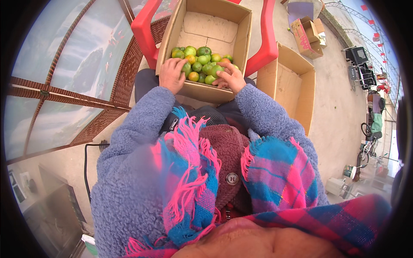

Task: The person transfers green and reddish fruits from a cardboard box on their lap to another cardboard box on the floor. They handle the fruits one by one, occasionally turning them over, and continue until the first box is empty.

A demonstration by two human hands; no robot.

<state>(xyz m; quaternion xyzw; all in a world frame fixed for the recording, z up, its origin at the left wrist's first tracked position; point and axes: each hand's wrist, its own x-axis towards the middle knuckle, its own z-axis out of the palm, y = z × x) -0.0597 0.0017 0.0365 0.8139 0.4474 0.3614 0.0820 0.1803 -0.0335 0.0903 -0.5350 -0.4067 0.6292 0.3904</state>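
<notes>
A cardboard box (209,27) stands before me, between the arms of a red plastic chair. Green and orange-tinged tomatoes (202,60) lie heaped in its near half; its far half shows bare cardboard. My left hand (172,75) reaches over the near left corner, fingers and thumb around a green tomato (186,67). At the near right side, my right hand (233,78) has its fingertips on another green tomato (216,70). Both tomatoes sit at the heap's edge, partly covered by my fingers. Whether either is lifted off the others I cannot tell.
The red chair's arms (145,32) (265,42) flank the box. A second cardboard box (292,87) stands at my right. Farther off is a printed carton (305,40) with open flaps. A wicker-framed panel (121,69) rises at left. A bicycle (366,150) stands far right.
</notes>
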